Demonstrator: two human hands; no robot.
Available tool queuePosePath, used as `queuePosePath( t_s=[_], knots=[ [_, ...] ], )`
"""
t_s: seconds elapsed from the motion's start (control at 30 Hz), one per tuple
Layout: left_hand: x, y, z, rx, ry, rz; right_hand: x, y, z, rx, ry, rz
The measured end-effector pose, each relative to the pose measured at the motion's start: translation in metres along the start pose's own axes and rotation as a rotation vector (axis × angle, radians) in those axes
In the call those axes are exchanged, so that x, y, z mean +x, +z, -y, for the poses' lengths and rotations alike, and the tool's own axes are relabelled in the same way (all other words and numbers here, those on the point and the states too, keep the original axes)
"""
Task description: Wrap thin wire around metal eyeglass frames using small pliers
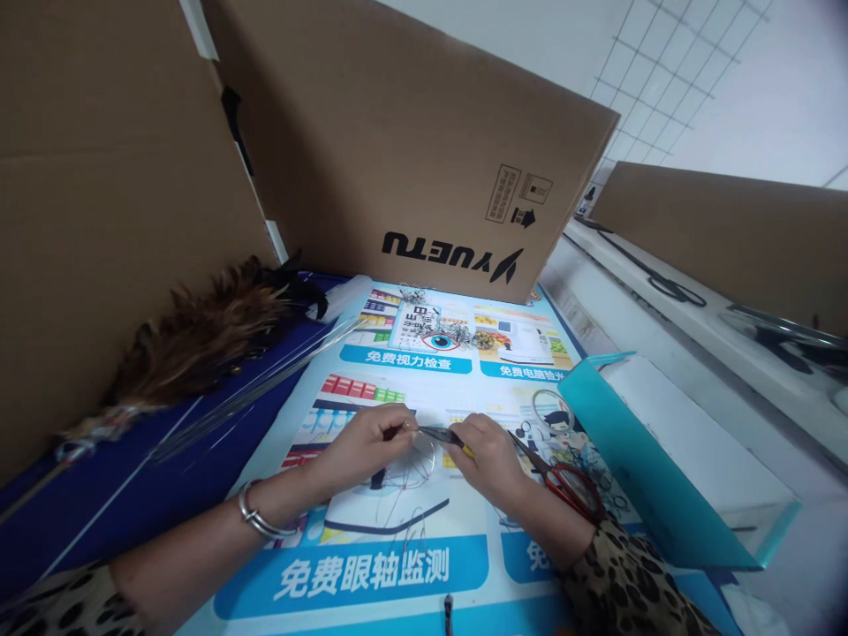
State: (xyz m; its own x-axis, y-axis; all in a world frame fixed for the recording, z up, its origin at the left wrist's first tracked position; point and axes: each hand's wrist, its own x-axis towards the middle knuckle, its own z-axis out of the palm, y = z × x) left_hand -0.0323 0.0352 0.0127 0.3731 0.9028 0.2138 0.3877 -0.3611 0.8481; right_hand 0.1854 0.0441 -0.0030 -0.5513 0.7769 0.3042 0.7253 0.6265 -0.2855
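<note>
My left hand [367,442] is pinched shut on a thin wire ring [420,459] just above a printed poster [397,565] on the table. My right hand [487,455] is closed round small pliers [442,435] with a yellow grip. The plier tips point left and meet the wire at my left fingertips. Loose loops of thin wire lie on the poster under both hands. A silver bangle [255,517] sits on my left wrist.
Red-handled scissors [563,481] lie just right of my right hand. A teal folder [662,468] lies open farther right. Brown feathers [199,331] and long straight wires [265,384] are at the left. Small metal bits [457,334] lie near tall cardboard boxes [411,141] behind.
</note>
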Motion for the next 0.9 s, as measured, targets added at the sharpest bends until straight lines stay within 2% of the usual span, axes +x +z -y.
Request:
queuePosePath(
  t_s=[0.2,0.47,0.7,0.9],
  knots=[
    [0.0006,-0.0002,0.001,-0.038,-0.069,0.016,-0.0003,0.005,-0.0025,0.086,0.029,0.001],
    [0.0016,0.0016,0.0028,-0.268,-0.14,0.035,0.0005,0.0057,-0.0006,0.206,0.09,0.017],
    [0.0005,0.005,0.0009,-0.442,-0.279,0.042,0.0021,0.0026,0.0026,0.22,0.089,0.013],
    [-0.0003,0.0059,0.0009,-0.469,-0.298,0.026,0.0018,0.0026,0.0028,0.232,0.06,0.009]
  ],
)
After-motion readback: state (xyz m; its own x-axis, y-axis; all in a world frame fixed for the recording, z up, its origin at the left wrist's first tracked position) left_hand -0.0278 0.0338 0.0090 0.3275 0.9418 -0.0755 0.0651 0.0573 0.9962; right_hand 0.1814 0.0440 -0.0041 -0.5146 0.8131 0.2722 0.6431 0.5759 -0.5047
